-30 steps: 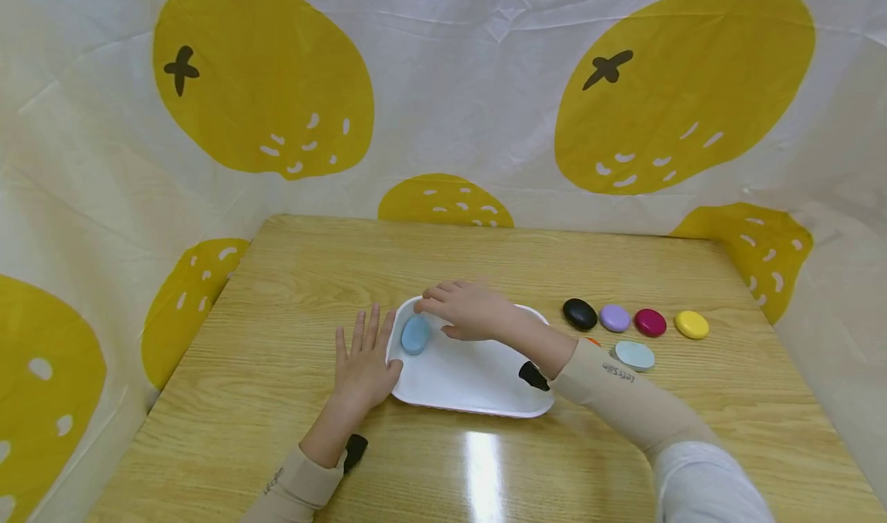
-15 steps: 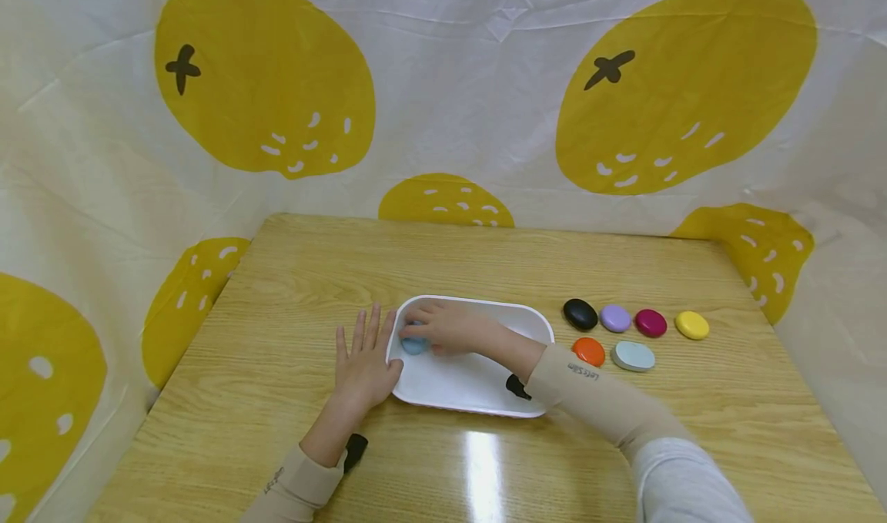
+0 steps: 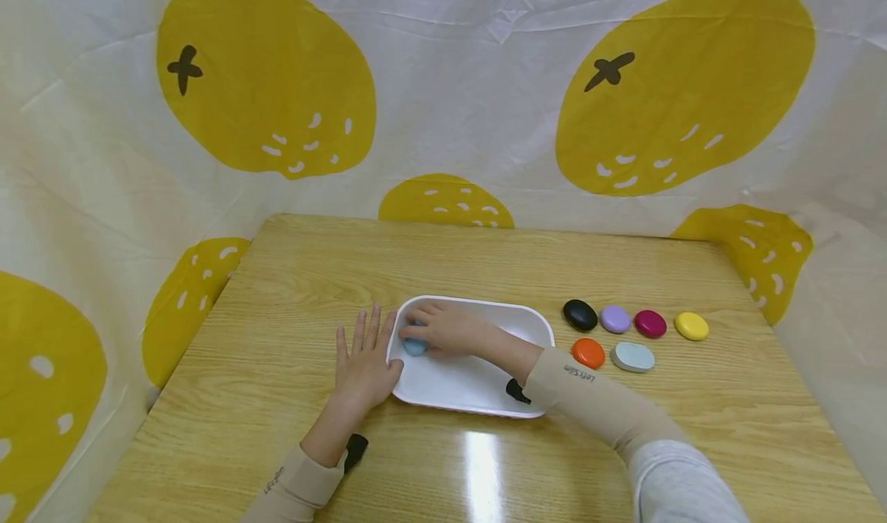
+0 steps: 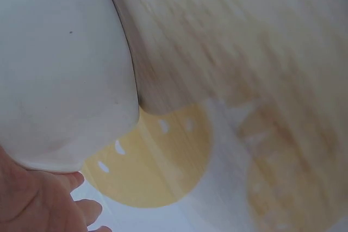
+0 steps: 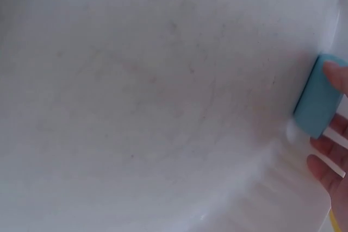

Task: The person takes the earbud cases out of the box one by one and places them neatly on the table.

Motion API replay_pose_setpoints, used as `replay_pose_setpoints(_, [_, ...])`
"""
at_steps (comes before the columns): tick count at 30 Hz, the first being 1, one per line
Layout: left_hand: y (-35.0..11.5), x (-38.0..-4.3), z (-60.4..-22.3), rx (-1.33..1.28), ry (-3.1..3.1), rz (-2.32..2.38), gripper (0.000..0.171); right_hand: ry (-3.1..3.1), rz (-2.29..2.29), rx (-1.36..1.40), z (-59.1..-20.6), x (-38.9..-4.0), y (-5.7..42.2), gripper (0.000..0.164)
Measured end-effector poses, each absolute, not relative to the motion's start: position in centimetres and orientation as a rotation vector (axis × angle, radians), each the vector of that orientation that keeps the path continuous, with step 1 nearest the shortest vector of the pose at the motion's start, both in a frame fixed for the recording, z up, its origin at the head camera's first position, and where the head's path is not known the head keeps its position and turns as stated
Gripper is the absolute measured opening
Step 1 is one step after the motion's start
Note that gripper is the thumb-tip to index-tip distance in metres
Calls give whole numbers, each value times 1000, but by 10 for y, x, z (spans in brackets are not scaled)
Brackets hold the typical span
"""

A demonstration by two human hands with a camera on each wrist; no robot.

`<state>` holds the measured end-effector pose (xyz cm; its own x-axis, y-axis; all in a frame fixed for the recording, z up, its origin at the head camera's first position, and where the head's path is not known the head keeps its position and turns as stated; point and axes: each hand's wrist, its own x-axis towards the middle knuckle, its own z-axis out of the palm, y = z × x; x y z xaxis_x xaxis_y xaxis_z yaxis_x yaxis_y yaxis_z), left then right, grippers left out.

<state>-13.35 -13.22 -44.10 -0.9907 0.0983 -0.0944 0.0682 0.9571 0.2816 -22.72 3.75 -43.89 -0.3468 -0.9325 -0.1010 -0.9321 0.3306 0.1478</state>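
Note:
A white, round-cornered tray lies on the wooden table. Inside its left end my right hand pinches a light blue oval block, which the fingers partly cover in the head view. In the right wrist view the thumb lies on one side of the blue block and the fingers on the other, close by the tray wall. My left hand rests flat with fingers spread along the tray's left edge, its thumb right at the rim. The left wrist view shows those fingers against the tray's outer side.
Right of the tray lie smooth coloured pieces in two rows: black, lilac, crimson and yellow behind, orange and pale blue in front. A fruit-patterned cloth hangs behind the table.
My right hand has come down from above the tray's far left onto the light blue block and taken hold of it. The orange piece has come into fuller view. My left hand stays put.

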Motion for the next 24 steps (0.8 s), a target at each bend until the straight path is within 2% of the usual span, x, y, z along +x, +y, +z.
replay_pose_setpoints(15, [-131, -132, -439, 127, 2992, 431, 71, -2569, -203, 1797, -435, -223, 44, 44])
replay_pose_setpoints(24, [-130, -132, -437, 108, 2994, 431, 71, -2647, -6, 1684, -393, -214, 68, 42])
